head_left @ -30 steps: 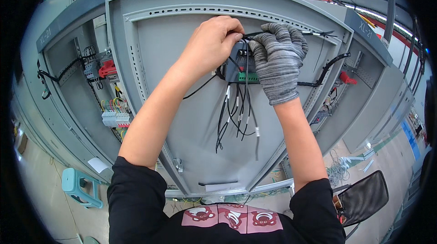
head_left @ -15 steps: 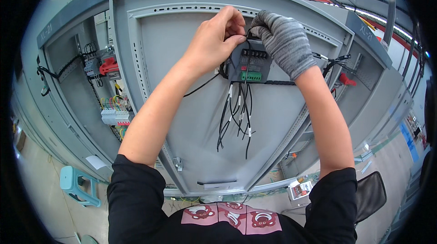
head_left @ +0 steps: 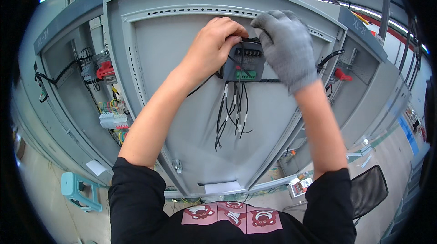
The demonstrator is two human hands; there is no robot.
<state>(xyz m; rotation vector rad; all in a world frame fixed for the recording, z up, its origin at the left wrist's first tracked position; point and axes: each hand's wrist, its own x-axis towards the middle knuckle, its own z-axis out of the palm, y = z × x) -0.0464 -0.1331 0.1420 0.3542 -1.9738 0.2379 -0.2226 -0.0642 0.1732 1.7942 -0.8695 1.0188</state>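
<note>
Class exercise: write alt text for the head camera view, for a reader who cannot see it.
A bare left hand and a grey-gloved right hand grip the top of a dark electrical module on a grey cabinet door. Black wires hang loose below it. A wired cabinet interior stands open at left.

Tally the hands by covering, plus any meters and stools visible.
Bare hand: 1, the left hand, on the dark square panel meter
Grey knit-gloved hand: 1, the right hand, at the meter's top right
Dark square panel meter: 1
Teal plastic step stool: 1
Total: 4
</note>
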